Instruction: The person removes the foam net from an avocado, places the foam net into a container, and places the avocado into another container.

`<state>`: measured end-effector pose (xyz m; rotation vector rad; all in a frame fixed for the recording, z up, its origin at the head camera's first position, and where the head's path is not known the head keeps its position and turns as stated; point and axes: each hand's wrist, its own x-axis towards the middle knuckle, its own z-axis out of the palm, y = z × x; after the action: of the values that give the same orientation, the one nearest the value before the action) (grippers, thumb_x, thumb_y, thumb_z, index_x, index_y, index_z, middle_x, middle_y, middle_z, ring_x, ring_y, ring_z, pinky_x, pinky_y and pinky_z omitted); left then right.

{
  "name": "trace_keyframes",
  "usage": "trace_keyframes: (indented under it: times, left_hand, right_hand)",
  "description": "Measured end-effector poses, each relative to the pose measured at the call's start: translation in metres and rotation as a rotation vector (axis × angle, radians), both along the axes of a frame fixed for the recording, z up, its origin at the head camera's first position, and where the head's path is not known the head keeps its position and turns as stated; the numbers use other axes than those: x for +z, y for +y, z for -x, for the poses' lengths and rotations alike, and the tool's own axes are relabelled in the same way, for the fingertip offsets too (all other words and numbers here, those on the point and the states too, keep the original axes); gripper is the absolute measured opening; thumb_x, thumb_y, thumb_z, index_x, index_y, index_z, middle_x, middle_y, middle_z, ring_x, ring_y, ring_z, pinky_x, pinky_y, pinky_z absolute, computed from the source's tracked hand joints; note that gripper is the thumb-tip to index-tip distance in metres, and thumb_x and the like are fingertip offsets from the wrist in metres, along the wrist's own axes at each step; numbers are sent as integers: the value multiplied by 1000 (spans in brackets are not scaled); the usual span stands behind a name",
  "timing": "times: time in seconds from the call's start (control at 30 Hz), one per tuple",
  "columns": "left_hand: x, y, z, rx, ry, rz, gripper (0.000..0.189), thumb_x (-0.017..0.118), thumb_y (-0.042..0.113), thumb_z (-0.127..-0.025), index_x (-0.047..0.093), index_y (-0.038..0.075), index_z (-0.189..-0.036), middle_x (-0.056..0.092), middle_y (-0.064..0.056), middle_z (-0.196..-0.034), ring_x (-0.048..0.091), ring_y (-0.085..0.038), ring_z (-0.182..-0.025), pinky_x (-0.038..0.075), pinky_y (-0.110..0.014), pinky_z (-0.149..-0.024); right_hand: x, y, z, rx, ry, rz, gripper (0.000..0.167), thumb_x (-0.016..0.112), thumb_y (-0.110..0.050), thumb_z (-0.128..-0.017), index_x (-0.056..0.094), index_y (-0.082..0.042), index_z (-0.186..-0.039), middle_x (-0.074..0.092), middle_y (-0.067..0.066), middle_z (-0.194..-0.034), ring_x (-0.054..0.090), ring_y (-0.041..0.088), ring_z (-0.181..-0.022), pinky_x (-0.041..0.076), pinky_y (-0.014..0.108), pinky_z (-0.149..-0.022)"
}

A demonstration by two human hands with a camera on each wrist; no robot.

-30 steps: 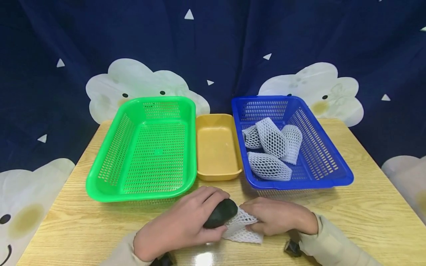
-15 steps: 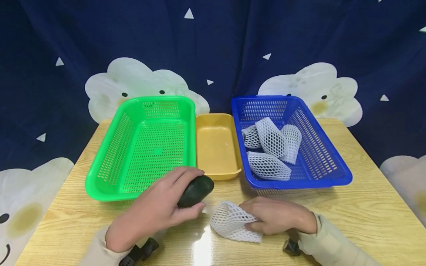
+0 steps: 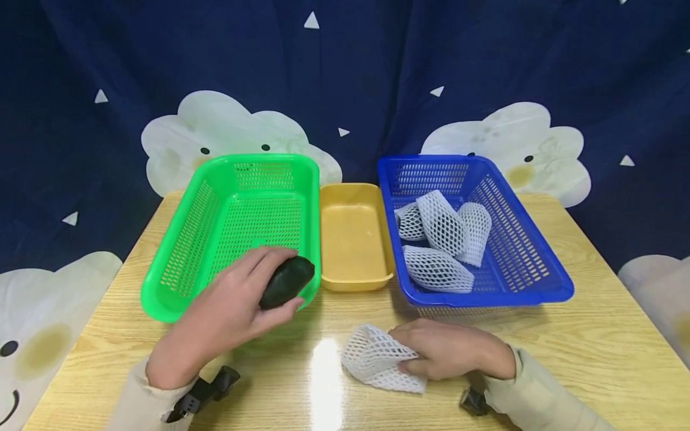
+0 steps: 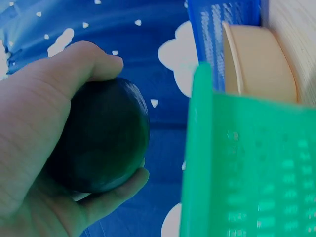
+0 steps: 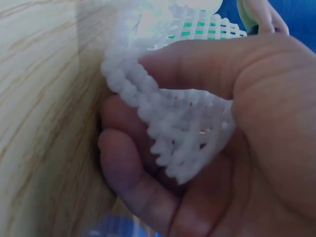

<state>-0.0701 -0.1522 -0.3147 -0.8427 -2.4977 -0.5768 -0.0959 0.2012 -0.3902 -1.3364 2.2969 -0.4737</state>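
Observation:
My left hand (image 3: pixel 223 308) grips a smooth, glossy dark green oval fruit (image 3: pixel 287 281) over the near right rim of the green basket (image 3: pixel 153 293). In the left wrist view the fruit (image 4: pixel 101 138) lies between thumb and fingers, with the basket wall (image 4: pixel 200 163) beside it. At the table's front, my right hand (image 3: pixel 453 350) pinches the right end of a white foam fruit net (image 3: pixel 372 359). The net's left end bulges loosely, hollow-looking. The right wrist view shows the net's edge (image 5: pixel 192 133) between thumb and curled fingers, close to the wooden surface.
A shallow yellow tray (image 3: pixel 356 284) stands between the green basket and a blue basket (image 3: pixel 539 293). Several netted items (image 3: pixel 436 269) lie in the blue basket. Behind the wooden table (image 3: pixel 587 335) hangs a dark blue curtain (image 3: pixel 345 72).
The left hand has drawn the fruit away from the foam net, leftward and up to the green basket's rim. The right hand has kept its place, still holding the net.

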Motion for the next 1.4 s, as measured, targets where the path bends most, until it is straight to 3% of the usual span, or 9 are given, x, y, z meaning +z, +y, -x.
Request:
trace_keyframes:
  times: [0.47, 0.87, 0.97, 1.2, 1.4]
  left_hand:
    - [-4, -20, 13, 68, 45, -3, 60, 79, 33, -81, 62, 5, -131, 69, -14, -120, 69, -30, -99, 61, -45, -74]
    - [-8, -40, 23, 179, 2, 73, 63, 81, 34, -82, 61, 2, -132, 69, -18, -121, 70, -35, -100, 60, -51, -77]
    - [-8, -45, 23, 203, -35, 93, 63, 81, 35, -83, 60, 2, -133, 69, -19, -121, 70, -35, -102, 60, -53, -80]
    - [-5, -51, 25, 252, -253, 158, 62, 75, 39, -92, 55, 0, -137, 66, -21, -125, 67, -39, -111, 56, -56, -89]
    - [-3, -61, 25, 311, -356, 197, 67, 75, 42, -92, 53, 0, -139, 66, -22, -124, 68, -40, -107, 56, -58, -87]
  right_hand:
    - [-1, 1, 0, -11, -13, 10, 7, 66, -25, -98, 59, -27, -100, 64, -16, -96, 58, -5, -90, 54, 21, -81]
    - [-2, 0, 0, 1, 2, 45, 8, 66, -23, -97, 59, -26, -98, 62, -16, -93, 55, -5, -86, 53, 19, -79]
    - [-2, 0, 0, 1, 2, 44, 8, 66, -23, -97, 59, -26, -98, 61, -16, -93, 55, -5, -86, 53, 19, -79]
    - [0, 2, 1, -10, 1, 35, 8, 66, -24, -97, 58, -26, -97, 60, -16, -92, 55, -4, -85, 53, 20, -78]
    - [0, 0, 1, -18, -13, 21, 8, 66, -26, -97, 58, -26, -97, 60, -16, -92, 54, -4, -85, 52, 20, -77]
